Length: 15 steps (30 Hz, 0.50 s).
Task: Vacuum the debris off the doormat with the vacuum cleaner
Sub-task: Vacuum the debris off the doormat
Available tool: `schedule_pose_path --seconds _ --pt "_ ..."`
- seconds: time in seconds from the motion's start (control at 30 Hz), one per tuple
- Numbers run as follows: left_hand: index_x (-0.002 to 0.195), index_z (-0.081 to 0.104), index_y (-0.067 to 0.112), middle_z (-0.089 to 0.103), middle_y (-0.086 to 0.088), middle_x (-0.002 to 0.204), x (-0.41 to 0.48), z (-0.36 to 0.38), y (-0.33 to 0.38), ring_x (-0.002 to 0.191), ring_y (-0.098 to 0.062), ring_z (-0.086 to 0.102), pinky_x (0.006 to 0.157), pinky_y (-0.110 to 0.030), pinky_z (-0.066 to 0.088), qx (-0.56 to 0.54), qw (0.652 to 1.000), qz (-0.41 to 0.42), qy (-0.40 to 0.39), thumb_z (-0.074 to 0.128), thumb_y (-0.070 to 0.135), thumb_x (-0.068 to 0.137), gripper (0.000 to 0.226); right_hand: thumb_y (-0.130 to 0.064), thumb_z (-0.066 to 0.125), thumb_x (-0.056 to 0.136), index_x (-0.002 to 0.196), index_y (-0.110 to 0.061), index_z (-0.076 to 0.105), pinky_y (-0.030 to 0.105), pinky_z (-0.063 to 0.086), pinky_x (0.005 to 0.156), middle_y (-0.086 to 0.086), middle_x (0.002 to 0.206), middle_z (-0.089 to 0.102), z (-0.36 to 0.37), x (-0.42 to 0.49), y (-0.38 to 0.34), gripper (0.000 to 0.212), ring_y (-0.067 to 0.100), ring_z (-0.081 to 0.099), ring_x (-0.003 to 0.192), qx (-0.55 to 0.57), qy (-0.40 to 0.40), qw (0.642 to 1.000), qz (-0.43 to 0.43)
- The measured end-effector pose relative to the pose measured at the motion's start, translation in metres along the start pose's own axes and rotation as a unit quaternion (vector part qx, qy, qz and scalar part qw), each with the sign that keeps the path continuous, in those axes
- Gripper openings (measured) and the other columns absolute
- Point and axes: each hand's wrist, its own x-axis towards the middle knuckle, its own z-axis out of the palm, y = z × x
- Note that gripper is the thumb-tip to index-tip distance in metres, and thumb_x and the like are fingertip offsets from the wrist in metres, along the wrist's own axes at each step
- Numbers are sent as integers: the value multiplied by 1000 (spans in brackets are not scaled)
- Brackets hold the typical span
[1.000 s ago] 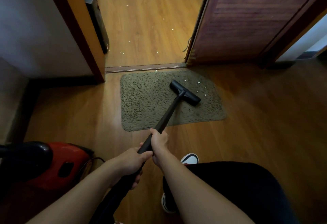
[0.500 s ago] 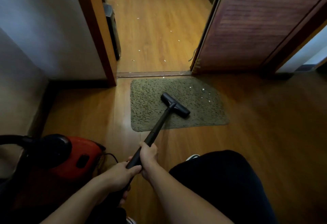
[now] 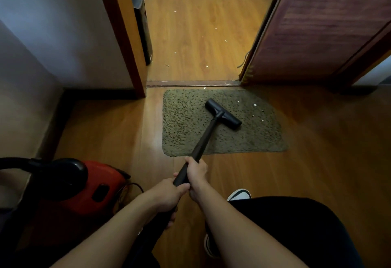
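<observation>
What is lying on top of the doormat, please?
The vacuum head sits on the doormat near its middle, with a few white scraps to its right. Anything under the head is covered.

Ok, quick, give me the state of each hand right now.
Left hand: closed, gripping the vacuum pipe at its near end.
Right hand: closed, gripping the same pipe just ahead of the left.

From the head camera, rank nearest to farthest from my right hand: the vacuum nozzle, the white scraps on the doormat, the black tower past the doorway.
1. Vacuum nozzle, on the doormat, ahead of the right hand.
2. White scraps, on the doormat's right part.
3. Black tower, beyond the door threshold, left side.
</observation>
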Motion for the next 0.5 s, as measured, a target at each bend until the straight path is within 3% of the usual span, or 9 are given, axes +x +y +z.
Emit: schedule_pose_path --seconds 0.13,0.2,0.3,0.37,0.5 --pt "125 37 22 49 -11 56 24 5 28 39 -20 47 44 -26 45 3 1000 9 -5 43 40 104 28 -30 64 95 131 -11 55 54 65 76 16 105 68 -6 29 -22 42 37 76 76 -1 25 1000 -5" --pt "127 39 18 49 -11 55 35 8 41 41 -21 47 46 -27 45 2 1000 10 -12 44 39 104 32 -33 66 90 132 -11 55 53 65 77 17 109 70 -8 43 -30 48 36 76 78 2 37 999 -14" --pt "138 33 24 47 -10 61 48 11 60 44 -19 47 46 -26 45 -15 1000 11 -16 43 39 104 39 -37 66 81 133 -13 56 57 63 84 17 110 70 -14 65 -43 58 42 74 91 12 40 999 -22" --pt "143 27 32 47 -10 64 55 11 73 44 -18 47 43 -23 45 -15 1000 16 -13 42 40 104 43 -32 66 86 132 -9 56 52 64 77 18 111 68 -19 72 -56 52 41 75 82 20 42 999 -26" --pt "124 38 17 48 -10 57 72 17 95 39 -20 46 46 -23 42 -3 1000 21 -16 44 41 103 32 -20 61 98 131 -4 51 33 56 44 17 100 63 -36 84 -83 38 26 68 43 22 40 999 -27"
